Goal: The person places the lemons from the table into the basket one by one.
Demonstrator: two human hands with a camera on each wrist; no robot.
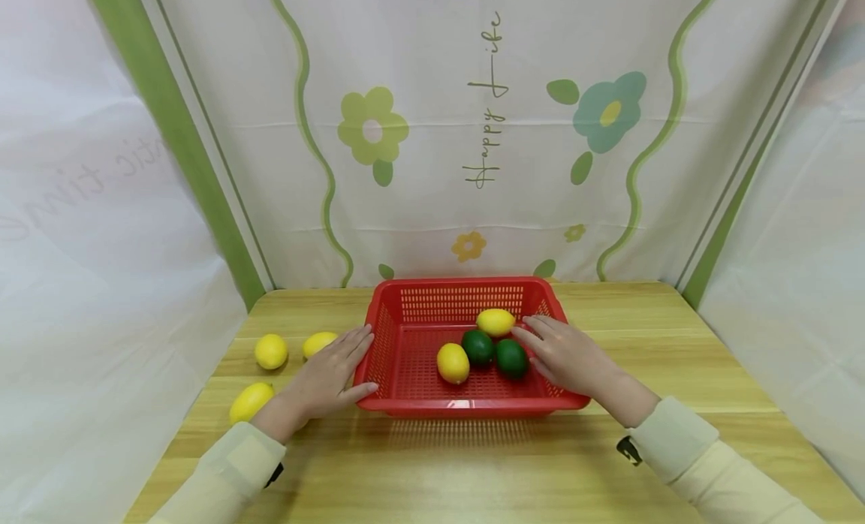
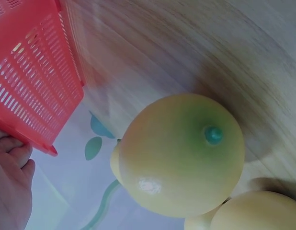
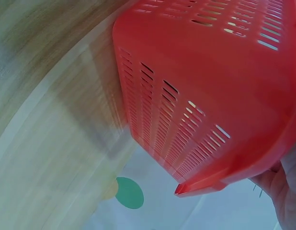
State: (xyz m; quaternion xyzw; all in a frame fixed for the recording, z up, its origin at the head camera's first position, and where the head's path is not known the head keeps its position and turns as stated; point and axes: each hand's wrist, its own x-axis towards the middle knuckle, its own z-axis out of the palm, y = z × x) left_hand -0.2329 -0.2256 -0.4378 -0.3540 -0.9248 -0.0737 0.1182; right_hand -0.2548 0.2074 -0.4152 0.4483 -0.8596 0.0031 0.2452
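Observation:
A red plastic basket (image 1: 473,404) with slotted walls stands on the wooden table. Inside it lie two yellow lemons (image 1: 453,363) and two dark green limes (image 1: 511,358), grouped right of the middle. My left hand (image 1: 324,381) rests against the basket's left rim, fingers fairly straight and thumb by the front corner. Across from it, my right hand (image 1: 574,355) lies over the right rim, its extended fingers reaching inside near the limes. The right wrist view shows the basket's outer wall (image 3: 153,48) with that hand at its rim.
Left of the basket, a lemon (image 1: 271,351), another lemon (image 1: 251,402) and a third lemon (image 1: 319,344) partly behind my left hand lie on the table (image 1: 432,471). One lemon (image 2: 181,153) looms close in the left wrist view. A printed curtain (image 1: 432,209) hangs behind.

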